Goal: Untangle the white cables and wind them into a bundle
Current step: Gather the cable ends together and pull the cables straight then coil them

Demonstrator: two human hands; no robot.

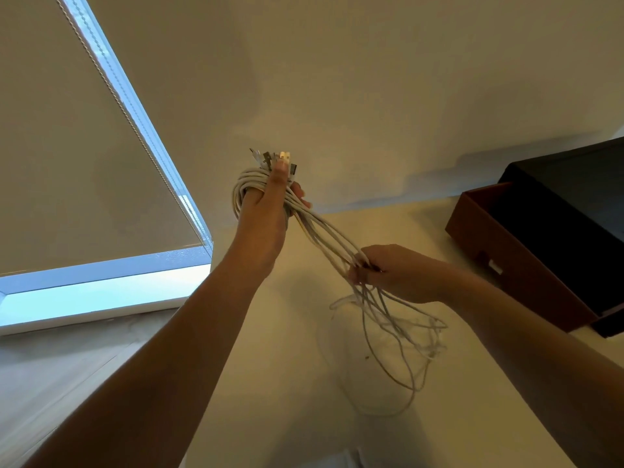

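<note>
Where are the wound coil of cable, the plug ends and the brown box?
coil of cable [243, 188]: head view, on the white loops at the coil's left side.
plug ends [283, 158]: head view, on the pale plug atop the cluster.
brown box [526, 273]: head view, on its near outer wall.

Grips coiled thin white cables [244, 184] in raised left hand [266, 211]; pinches their trailing strands [325, 235] in right hand [401, 272] above pale cream bench [287, 383].
</note>
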